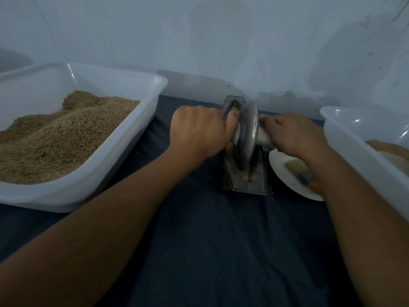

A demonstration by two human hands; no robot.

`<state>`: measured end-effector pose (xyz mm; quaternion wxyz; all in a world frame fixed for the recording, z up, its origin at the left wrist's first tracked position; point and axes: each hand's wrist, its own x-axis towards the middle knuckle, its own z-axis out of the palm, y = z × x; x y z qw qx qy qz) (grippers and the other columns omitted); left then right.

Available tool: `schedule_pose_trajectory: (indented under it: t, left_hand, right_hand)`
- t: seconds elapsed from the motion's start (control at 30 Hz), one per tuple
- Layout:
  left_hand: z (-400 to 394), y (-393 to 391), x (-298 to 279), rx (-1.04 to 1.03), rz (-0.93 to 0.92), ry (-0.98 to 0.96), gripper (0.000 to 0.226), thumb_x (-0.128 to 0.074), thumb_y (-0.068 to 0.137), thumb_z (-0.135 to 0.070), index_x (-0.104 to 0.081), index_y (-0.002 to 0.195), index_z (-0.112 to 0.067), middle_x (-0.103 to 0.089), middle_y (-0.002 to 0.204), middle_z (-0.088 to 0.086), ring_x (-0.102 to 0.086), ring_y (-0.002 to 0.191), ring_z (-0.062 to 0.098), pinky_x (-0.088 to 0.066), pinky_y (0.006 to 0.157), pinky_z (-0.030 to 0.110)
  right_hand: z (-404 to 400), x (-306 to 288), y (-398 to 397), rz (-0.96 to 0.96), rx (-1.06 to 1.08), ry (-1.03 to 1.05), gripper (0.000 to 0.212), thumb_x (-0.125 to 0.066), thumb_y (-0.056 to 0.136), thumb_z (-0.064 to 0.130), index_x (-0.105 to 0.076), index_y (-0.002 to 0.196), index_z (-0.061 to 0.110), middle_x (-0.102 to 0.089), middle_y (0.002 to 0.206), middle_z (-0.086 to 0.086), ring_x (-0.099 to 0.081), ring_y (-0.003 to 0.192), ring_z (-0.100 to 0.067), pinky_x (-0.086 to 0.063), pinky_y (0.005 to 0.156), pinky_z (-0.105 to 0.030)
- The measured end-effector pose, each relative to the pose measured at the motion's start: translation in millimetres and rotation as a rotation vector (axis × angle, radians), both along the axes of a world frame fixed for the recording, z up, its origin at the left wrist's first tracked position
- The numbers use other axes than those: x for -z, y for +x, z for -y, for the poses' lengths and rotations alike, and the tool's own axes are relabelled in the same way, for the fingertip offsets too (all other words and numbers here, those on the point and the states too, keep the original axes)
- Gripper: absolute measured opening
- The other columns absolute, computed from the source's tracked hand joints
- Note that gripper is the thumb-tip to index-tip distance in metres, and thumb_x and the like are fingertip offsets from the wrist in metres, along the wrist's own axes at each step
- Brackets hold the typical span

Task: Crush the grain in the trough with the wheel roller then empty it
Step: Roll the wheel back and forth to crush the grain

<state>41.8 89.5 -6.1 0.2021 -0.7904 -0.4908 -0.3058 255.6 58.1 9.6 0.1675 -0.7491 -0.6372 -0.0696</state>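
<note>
Brown grain pile: it fills the big see-through plastic tub [106,173] far on my left, well apart from my hands, and I am not using it now.
Dark blue cloth [199,240]: it covers the table under everything.
Left hand [195,131]: my fingers are curled tight round the left end of the pale handle, and my thumb lies close against the wheel. This hand sits just left of the trough.
Grey metal trough [243,185]: it is right between my two hands. Its long way runs from near me to far from me, toward the wall. It points away from me, and the near end looks a bit wider.
Crushed brown grain [243,171]: it lies down in the groove, some in front of the wheel and some behind it.
Shiny metal wheel roller [246,131]: it stands up on its edge in the groove, about halfway along. Its pale handle sticks out sideways, left and right, across the trough.
Right hand [294,135]: my fingers are wrapped round the right end of the handle. Both hands are the same way off from the wheel.
Next move: I think I must push and pull along the trough's long way, not sideways.
White round plate [287,180]: it sits just right of the trough, under my right arm, with a small brush [298,171] on it.
Second see-through plastic tub [354,138]: far right, with a little brown stuff inside.
</note>
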Motion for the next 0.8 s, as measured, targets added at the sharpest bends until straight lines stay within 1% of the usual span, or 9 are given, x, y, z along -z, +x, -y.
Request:
schedule_pose_trajectory:
  t: [0.07,0.2,0.27,0.33,0.4,0.53,0.6,0.7,0.8]
  left_hand:
    - [-6.7,2.6,-0.5,0.003,0.016,-0.033,0.060,-0.019,0.098,-0.051,-0.043,0.051,-0.020,-0.042,0.048,-0.002,-0.037,0.043,0.018,-0.027,0.047,0.028]
    - [-21.5,6.4,0.3,0.001,0.039,-0.072,0.059,-0.022,0.098,-0.052,-0.042,0.053,-0.019,-0.043,0.051,-0.001,-0.041,0.048,0.021,-0.024,0.047,0.027]
    - [-29.0,8.4,1.6,-0.005,0.054,-0.092,0.057,-0.023,0.098,-0.053,-0.046,0.059,-0.019,-0.043,0.054,-0.001,-0.041,0.051,0.022,-0.020,0.047,0.028]
    - [-35.8,10.1,2.8,0.004,0.077,-0.107,0.050,-0.024,0.098,-0.053,-0.048,0.070,-0.020,-0.043,0.060,-0.002,-0.040,0.055,0.022,-0.018,0.048,0.029]
    - [-41.6,12.1,3.9,0.009,0.084,-0.102,0.044,-0.025,0.098,-0.053,-0.047,0.078,-0.021,-0.043,0.064,0.001,-0.040,0.058,0.024,-0.019,0.049,0.031]
    - [-51.9,17.4,4.3,-0.003,0.075,-0.072,0.043,-0.026,0.098,-0.052,-0.049,0.079,-0.021,-0.046,0.066,0.003,-0.043,0.061,0.026,-0.027,0.054,0.033]
    - [-57.7,19.2,2.9,-0.006,0.064,-0.070,0.044,-0.027,0.098,-0.052,-0.051,0.079,-0.020,-0.046,0.067,0.002,-0.044,0.062,0.026,-0.025,0.052,0.032]
    - [-66.1,21.6,0.9,-0.001,0.064,-0.067,0.043,-0.027,0.097,-0.051,-0.051,0.080,-0.020,-0.043,0.065,0.000,-0.044,0.061,0.025,-0.019,0.049,0.031]
    - [-73.0,24.8,-0.7,-0.003,0.065,-0.075,0.042,-0.026,0.096,-0.050,-0.049,0.076,-0.021,-0.038,0.060,-0.002,-0.037,0.053,0.021,-0.017,0.049,0.031]
  right_hand:
    - [-7.2,2.4,1.9,0.037,0.019,0.042,0.063,-0.021,0.089,0.065,-0.064,0.078,0.019,-0.059,0.072,0.000,-0.048,0.062,-0.017,-0.033,0.056,-0.029]
    - [-22.9,1.8,5.7,0.052,0.027,0.055,0.055,-0.022,0.086,0.062,-0.057,0.073,0.021,-0.054,0.071,0.005,-0.045,0.062,-0.014,-0.026,0.053,-0.029]
    - [-31.0,1.2,8.7,0.034,0.020,0.052,0.053,-0.025,0.086,0.060,-0.058,0.073,0.021,-0.054,0.071,0.004,-0.046,0.063,-0.015,-0.027,0.053,-0.029]
    - [-39.3,0.3,11.3,0.032,0.014,0.050,0.052,-0.027,0.087,0.057,-0.060,0.075,0.020,-0.057,0.074,0.002,-0.048,0.063,-0.015,-0.029,0.053,-0.030]
    - [-47.3,-1.8,13.9,0.021,0.012,0.015,0.050,-0.029,0.087,0.055,-0.062,0.078,0.019,-0.058,0.077,0.001,-0.048,0.065,-0.016,-0.030,0.054,-0.030]
    - [-63.5,-4.1,18.6,-0.053,0.024,-0.049,0.050,-0.032,0.084,0.055,-0.063,0.075,0.017,-0.059,0.079,0.000,-0.052,0.070,-0.022,-0.034,0.058,-0.032]
    - [-73.9,-6.2,22.9,-0.066,0.027,-0.087,0.051,-0.031,0.080,0.056,-0.064,0.077,0.017,-0.059,0.083,-0.001,-0.053,0.074,-0.025,-0.039,0.064,-0.035]
    - [-88.3,-7.3,28.0,0.012,-0.003,-0.188,0.056,-0.025,0.076,0.060,-0.066,0.091,0.024,-0.058,0.098,-0.003,-0.053,0.088,-0.028,-0.042,0.078,-0.038]
    - [-100.3,-6.9,34.1,-0.033,0.009,-0.170,0.048,-0.032,0.086,0.055,-0.065,0.094,0.021,-0.057,0.098,-0.007,-0.051,0.088,-0.029,-0.041,0.076,-0.037]
